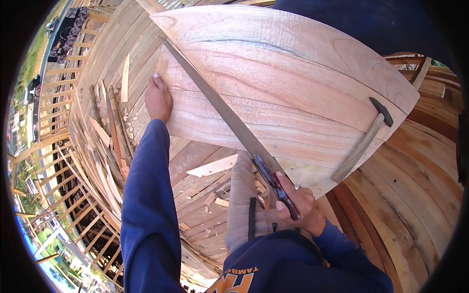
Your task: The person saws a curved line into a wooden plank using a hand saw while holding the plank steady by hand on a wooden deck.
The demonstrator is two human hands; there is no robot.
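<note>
My right hand (300, 202) is closed round the dark, glossy handle of a handsaw (220, 105). The long blade slants up and left across a wide panel of joined pale-pink boards (288, 73), its tip near the panel's far left edge. My left hand (159, 100) grips the panel's left edge, its fingers partly hidden. On the panel's right part lies a hammer (364, 141), black head away from me, wooden handle pointing back toward me. Whether the saw teeth sit in a cut, I cannot tell.
Curved wooden hull planks (405, 190) run along the right. Timber strips (110, 132) and offcuts litter the plank floor at left, with a pale pointed offcut (212, 166) near my leg. Slatted railing (61, 105) stands far left; dark blue cloth (351, 24) hangs beyond the panel.
</note>
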